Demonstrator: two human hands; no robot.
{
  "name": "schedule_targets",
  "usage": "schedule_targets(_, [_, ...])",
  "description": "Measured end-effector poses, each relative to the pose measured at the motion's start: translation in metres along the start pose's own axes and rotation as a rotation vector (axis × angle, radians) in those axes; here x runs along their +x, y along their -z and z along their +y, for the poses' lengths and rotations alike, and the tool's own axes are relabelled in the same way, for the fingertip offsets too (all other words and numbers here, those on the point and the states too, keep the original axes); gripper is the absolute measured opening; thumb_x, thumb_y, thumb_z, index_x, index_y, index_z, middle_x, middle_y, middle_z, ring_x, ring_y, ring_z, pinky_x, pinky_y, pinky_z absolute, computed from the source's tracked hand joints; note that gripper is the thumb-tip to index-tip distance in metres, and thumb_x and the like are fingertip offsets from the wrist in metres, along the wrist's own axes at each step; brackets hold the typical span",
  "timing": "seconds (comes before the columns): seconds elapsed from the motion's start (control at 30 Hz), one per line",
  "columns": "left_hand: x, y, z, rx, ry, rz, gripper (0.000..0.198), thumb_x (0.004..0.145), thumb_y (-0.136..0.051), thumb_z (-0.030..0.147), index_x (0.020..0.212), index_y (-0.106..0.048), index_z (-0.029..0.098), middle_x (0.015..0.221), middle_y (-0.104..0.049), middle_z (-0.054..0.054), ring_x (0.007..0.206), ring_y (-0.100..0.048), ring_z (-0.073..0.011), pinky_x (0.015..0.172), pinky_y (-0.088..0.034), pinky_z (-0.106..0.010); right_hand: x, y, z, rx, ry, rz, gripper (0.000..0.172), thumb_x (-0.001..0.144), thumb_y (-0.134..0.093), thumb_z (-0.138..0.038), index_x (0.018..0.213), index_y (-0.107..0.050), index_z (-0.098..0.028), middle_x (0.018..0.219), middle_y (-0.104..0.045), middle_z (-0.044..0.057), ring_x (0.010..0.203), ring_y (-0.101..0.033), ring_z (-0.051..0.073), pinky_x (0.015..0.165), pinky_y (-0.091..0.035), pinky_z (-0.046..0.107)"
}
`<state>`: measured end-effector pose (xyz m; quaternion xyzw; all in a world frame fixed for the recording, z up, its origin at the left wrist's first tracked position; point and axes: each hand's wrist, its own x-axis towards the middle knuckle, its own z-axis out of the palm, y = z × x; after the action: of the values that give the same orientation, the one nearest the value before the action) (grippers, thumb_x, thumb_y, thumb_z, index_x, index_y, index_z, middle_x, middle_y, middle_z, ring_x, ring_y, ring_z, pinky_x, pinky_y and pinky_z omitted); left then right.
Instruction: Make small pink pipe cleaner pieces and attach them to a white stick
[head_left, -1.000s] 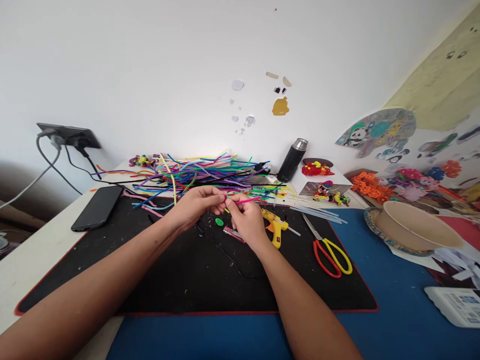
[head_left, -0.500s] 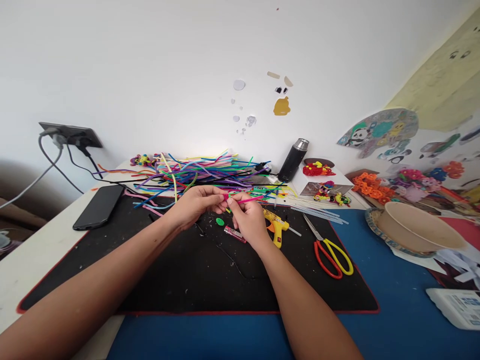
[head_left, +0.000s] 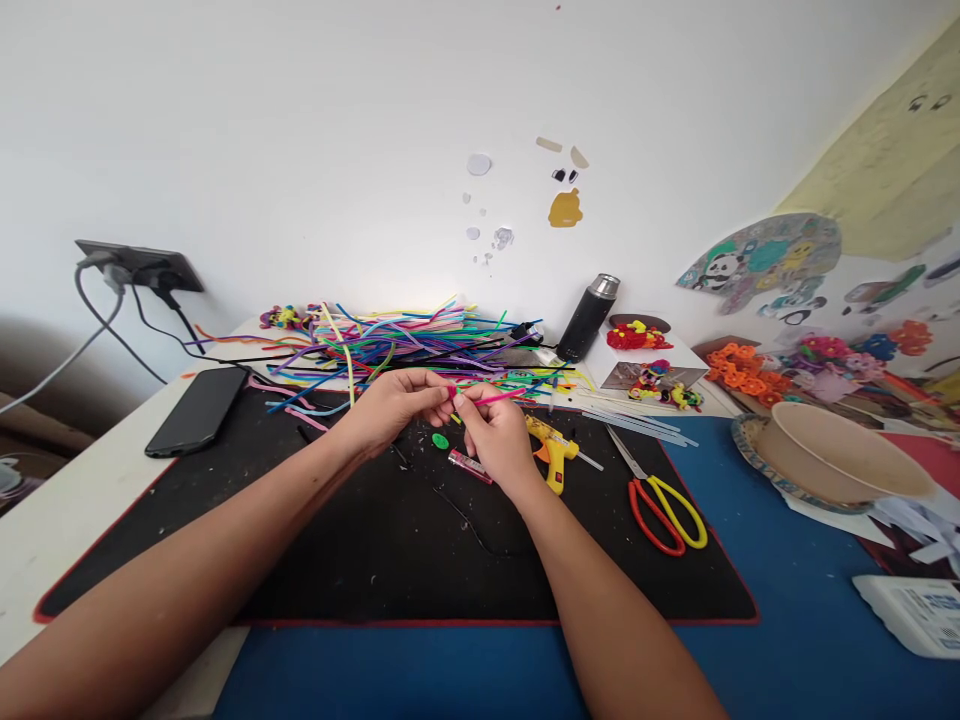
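Since a second earlier, hardly anything had moved: the left hand (head_left: 405, 405) and right hand (head_left: 496, 430) kept their place, fingertips meeting above the black mat (head_left: 375, 560). Each thumb and forefinger was pinched tight on a pink stem (head_left: 504, 397), its free end jutting past the right hand; the gripped part was mostly hidden. Between the forearms, bare mat ran to the red border (head_left: 450, 623), crossed only by a thin dark strand (head_left: 469, 520). Obstacles: red lighter (head_left: 470, 467) just beside the right hand, green disc (head_left: 440, 441) near it, yellow glue gun (head_left: 556, 460) to the right, scissors (head_left: 656, 505) farther out. A heap of coloured stems (head_left: 405, 345) crowded the far side; a phone (head_left: 197, 412) lay at left.
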<state>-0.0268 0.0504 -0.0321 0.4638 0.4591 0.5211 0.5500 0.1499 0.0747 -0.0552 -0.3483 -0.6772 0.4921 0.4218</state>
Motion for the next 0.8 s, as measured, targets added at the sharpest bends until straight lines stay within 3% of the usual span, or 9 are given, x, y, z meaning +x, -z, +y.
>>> schedule_targets(0.2, [-0.0041, -0.0048, 0.0081, -0.151, 0.042, -0.057, 0.039, 0.065, -0.095, 0.028, 0.099, -0.081, 0.014, 0.091, -0.080, -0.009, 0.080, -0.072, -0.0176, 0.076, -0.056, -0.028, 0.0049, 0.0044, -0.0013, 0.151, -0.032, 0.030, 0.030, 0.094, -0.062, -0.051, 0.085, -0.058, -0.022, 0.044, -0.046, -0.010, 0.034, -0.043, 0.010, 0.039, -0.028, 0.022])
schedule_targets(0.33, [-0.0032, -0.0046, 0.0058, -0.203, 0.051, -0.078, 0.038, 0.063, -0.095, 0.022, 0.098, -0.081, 0.015, 0.092, -0.080, -0.008, 0.080, -0.072, -0.0166, 0.076, -0.056, -0.027, 0.0063, 0.0039, 0.0020, 0.177, -0.030, 0.052, 0.030, 0.093, -0.065, -0.050, 0.085, -0.059, -0.021, 0.043, -0.044, -0.011, 0.034, -0.044, 0.009, 0.038, -0.028, 0.021])
schedule_targets(0.5, [-0.0013, -0.0027, 0.0038, -0.169, 0.043, -0.048, 0.041, 0.067, -0.095, 0.032, 0.100, -0.081, 0.014, 0.090, -0.079, -0.009, 0.077, -0.071, -0.0172, 0.072, -0.056, -0.027, 0.0056, 0.0029, 0.0040, 0.157, -0.029, 0.046, 0.030, 0.093, -0.064, -0.050, 0.086, -0.060, -0.021, 0.043, -0.046, -0.010, 0.033, -0.043, 0.009, 0.038, -0.028, 0.022])
schedule_targets(0.8, [-0.0005, -0.0021, 0.0024, -0.053, -0.009, -0.004, 0.040, 0.065, -0.094, 0.047, 0.081, -0.077, 0.014, 0.078, -0.075, -0.007, 0.069, -0.066, -0.0162, 0.064, -0.052, -0.027, 0.0039, 0.0027, 0.0027, 0.103, -0.009, 0.007, 0.029, 0.096, -0.062, -0.049, 0.086, -0.061, -0.022, 0.043, -0.048, -0.009, 0.034, -0.043, 0.011, 0.040, -0.030, 0.022])
